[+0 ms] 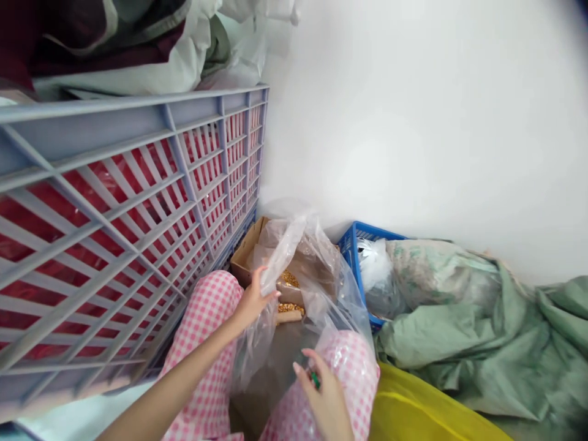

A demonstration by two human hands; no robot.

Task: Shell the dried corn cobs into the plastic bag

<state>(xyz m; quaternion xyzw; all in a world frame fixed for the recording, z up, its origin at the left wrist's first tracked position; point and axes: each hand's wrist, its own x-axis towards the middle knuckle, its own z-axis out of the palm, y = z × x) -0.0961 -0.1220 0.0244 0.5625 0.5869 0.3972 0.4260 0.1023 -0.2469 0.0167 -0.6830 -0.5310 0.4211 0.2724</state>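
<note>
My left hand (pixel 255 296) grips the raised edge of a large clear plastic bag (pixel 340 269), thumb and fingers closed on the film. The bag lines an open cardboard box (pixel 248 250) between my knees. Inside, small golden pieces (pixel 288 279) lie in a heap, too small to name. My right hand (pixel 327 395) is above my right knee, near the front of the bag. Its thumb and forefinger stand apart, while the other fingers curl round a small green thing (pixel 315 380), mostly hidden in the palm.
A tall lilac plastic crate (pixel 138 177) with red contents stands close on the left, cloth and bags piled above it. A white wall (pixel 413 122) rises behind. On the right are a blue basket (pixel 353 251) with bags, a green cloth (pixel 459 343) and a yellow sheet (pixel 413 404).
</note>
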